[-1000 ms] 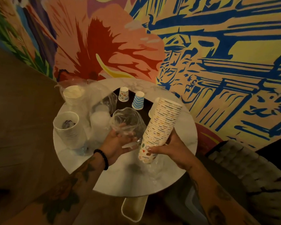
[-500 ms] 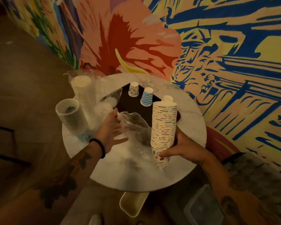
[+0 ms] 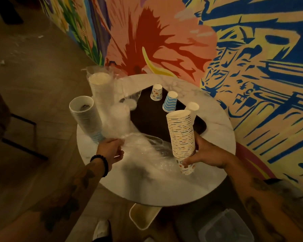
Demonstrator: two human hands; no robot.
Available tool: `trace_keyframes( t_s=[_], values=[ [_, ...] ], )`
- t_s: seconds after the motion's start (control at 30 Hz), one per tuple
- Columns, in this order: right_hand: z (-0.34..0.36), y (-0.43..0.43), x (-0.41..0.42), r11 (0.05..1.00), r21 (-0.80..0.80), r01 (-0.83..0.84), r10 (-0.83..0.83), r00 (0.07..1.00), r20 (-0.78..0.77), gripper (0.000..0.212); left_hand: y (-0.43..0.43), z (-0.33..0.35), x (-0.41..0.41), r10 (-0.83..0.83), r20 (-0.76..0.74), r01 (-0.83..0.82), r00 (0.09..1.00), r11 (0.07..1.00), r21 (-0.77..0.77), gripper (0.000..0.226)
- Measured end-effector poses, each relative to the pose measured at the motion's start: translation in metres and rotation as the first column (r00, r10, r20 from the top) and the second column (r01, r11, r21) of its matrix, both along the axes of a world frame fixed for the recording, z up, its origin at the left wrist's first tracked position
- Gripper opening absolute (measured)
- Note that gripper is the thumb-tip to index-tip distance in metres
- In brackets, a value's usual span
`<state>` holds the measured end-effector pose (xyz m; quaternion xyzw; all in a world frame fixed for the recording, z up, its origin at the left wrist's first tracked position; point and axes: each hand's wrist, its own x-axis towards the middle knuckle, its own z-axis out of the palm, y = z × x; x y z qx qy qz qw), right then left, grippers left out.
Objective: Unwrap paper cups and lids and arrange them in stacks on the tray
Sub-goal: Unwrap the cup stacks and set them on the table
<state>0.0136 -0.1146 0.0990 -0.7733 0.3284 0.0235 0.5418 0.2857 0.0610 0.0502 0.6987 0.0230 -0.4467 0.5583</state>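
**Item:** stack of patterned paper cups (image 3: 181, 135).
- Position: over the front right of the round table (image 3: 147, 187), just in front of the dark tray (image 3: 147, 117) and not on it.
- Form: cups nested mouth-up, the column leaning slightly. Only the lowest cup shows its full printed wall; the rest show as thin ringed rims.
- Whether the base touches the table cannot be told.

**Right hand** (image 3: 206, 152): fingers and thumb are curled round the lower part of the stack, gripping it from the right side.

**Left hand** (image 3: 112, 149): well apart from the stack, towards the table's left side. Its fingers are closed on a bunch of clear plastic wrap (image 3: 143, 151). There is a black beaded bracelet (image 3: 101, 163) at the wrist.

**Wrap:** thin, crinkled and glossy. It spreads over the table between the two hands and reaches towards the foot of the stack.

**Tray:** flat, with rounded corners, lying on the white marble-patterned table top. On it:
- one patterned cup (image 3: 157, 92), inverted
- one blue-and-white striped cup (image 3: 170, 102), inverted
- one white cup (image 3: 192, 107), partly hidden behind the held stack

**Left edge of the table:**
- a tilted white cup stack (image 3: 84, 116) with blue print at its foot
- a taller wrapped stack (image 3: 101, 88) in clear film
- a shorter wrapped stack (image 3: 121, 116), too blurred to tell its contents

**Backdrop:** painted mural wall (image 3: 164, 41), flat and brightly coloured.
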Motion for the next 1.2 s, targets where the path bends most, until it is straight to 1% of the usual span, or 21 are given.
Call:
trace_keyframes(
  t_s=[0.1, 0.17, 0.23, 0.3, 0.4, 0.57, 0.63, 0.67, 0.7, 0.77, 0.8, 0.83, 0.87, 0.9, 0.93, 0.97, 1.0, 1.03, 1.1, 1.13, 1.2],
  values=[
    [-0.006, 0.003, 0.014, 0.997, -0.004, 0.075, -0.075, 0.996, 0.047, 0.108, 0.011, -0.008, 0.006, 0.069, -0.078, -0.066, 0.995, 0.997, 0.046, 0.006],
    [-0.012, 0.008, 0.026, 0.991, -0.013, 0.136, -0.134, 0.986, 0.097, 0.105, 0.019, -0.015, 0.008, 0.090, -0.130, -0.081, 0.987, 0.994, 0.070, 0.012],
    [-0.019, 0.015, 0.038, 0.984, -0.014, 0.178, -0.174, 0.973, 0.149, 0.108, 0.027, -0.019, 0.007, 0.083, -0.154, -0.070, 0.985, 0.994, 0.089, 0.018],
    [-0.030, 0.023, 0.051, 0.985, -0.010, 0.171, -0.168, 0.973, 0.161, 0.110, 0.035, -0.023, 0.008, 0.056, -0.140, -0.039, 0.989, 0.992, 0.120, 0.022],
    [-0.050, 0.032, 0.057, 0.987, 0.026, 0.158, -0.160, 0.976, 0.149, 0.108, 0.045, -0.028, 0.010, 0.019, -0.096, -0.002, 0.995, 0.985, 0.174, 0.024],
    [-0.076, 0.043, 0.040, 0.969, 0.112, 0.221, -0.234, 0.964, 0.123, 0.102, 0.057, -0.035, 0.019, -0.066, -0.093, 0.089, 0.994, 0.957, 0.276, 0.030],
    [-0.083, 0.044, 0.025, 0.962, 0.141, 0.235, -0.252, 0.960, 0.121, 0.102, 0.056, -0.037, 0.017, -0.101, -0.028, 0.105, 0.994, 0.956, 0.273, 0.032],
    [-0.083, 0.044, 0.018, 0.959, 0.150, 0.241, -0.259, 0.959, 0.115, 0.102, 0.054, -0.039, 0.015, -0.134, 0.062, 0.115, 0.989, 0.961, 0.253, 0.039],
    [-0.083, 0.042, 0.011, 0.956, 0.151, 0.251, -0.268, 0.958, 0.107, 0.101, 0.052, -0.042, 0.013, -0.177, 0.188, 0.132, 0.966, 0.964, 0.231, 0.051],
    [-0.083, 0.037, -0.001, 0.953, 0.144, 0.266, -0.280, 0.956, 0.087, 0.099, 0.047, -0.046, 0.009, -0.228, 0.464, 0.157, 0.856, 0.970, 0.186, 0.086],
    [-0.082, 0.033, -0.006, 0.952, 0.137, 0.273, -0.285, 0.956, 0.072, 0.100, 0.045, -0.047, 0.008, -0.259, 0.577, 0.171, 0.775, 0.964, 0.203, 0.098],
    [-0.083, 0.028, -0.011, 0.951, 0.123, 0.283, -0.292, 0.955, 0.058, 0.101, 0.043, -0.049, 0.007, -0.319, 0.685, 0.201, 0.655, 0.947, 0.249, 0.104],
    [-0.084, 0.024, -0.016, 0.949, 0.111, 0.294, -0.300, 0.953, 0.045, 0.103, 0.039, -0.049, 0.005, -0.406, 0.778, 0.244, 0.480, 0.913, 0.326, 0.103],
    [-0.083, 0.020, -0.019, 0.948, 0.103, 0.300, -0.305, 0.952, 0.031, 0.104, 0.035, -0.050, 0.003, -0.481, 0.832, 0.294, 0.277, 0.866, 0.403, 0.098],
    [-0.083, 0.016, -0.023, 0.948, 0.099, 0.303, -0.306, 0.952, 0.020, 0.104, 0.029, -0.049, 0.000, -0.535, 0.840, 0.365, 0.095, 0.803, 0.470, 0.090],
    [-0.083, 0.012, -0.026, 0.949, 0.097, 0.301, -0.303, 0.953, 0.011, 0.104, 0.021, -0.047, -0.006, -0.576, 0.817, 0.445, -0.043, 0.721, 0.532, 0.082],
    [-0.083, 0.008, -0.029, 0.951, 0.094, 0.294, -0.296, 0.955, 0.008, 0.104, 0.013, -0.046, -0.013, -0.617, 0.773, 0.512, -0.145, 0.622, 0.592, 0.076],
    [-0.083, 0.005, -0.033, 0.954, 0.093, 0.286, -0.288, 0.958, 0.005, 0.102, 0.004, -0.047, -0.023, -0.666, 0.713, 0.557, -0.218, 0.515, 0.652, 0.074],
    [-0.082, 0.001, -0.039, 0.958, 0.093, 0.273, -0.275, 0.961, 0.009, 0.101, -0.010, -0.051, -0.041, -0.758, 0.578, 0.581, -0.301, 0.335, 0.742, 0.074],
    [-0.082, -0.002, -0.042, 0.957, 0.088, 0.275, -0.277, 0.961, 0.009, 0.100, -0.015, -0.052, -0.048, -0.786, 0.527, 0.583, -0.324, 0.273, 0.765, 0.071],
    [-0.083, -0.008, -0.048, 0.947, 0.086, 0.308, -0.311, 0.950, 0.019, 0.100, -0.019, -0.059, -0.061, -0.812, 0.473, 0.595, -0.341, 0.204, 0.778, 0.058]
  ],
)
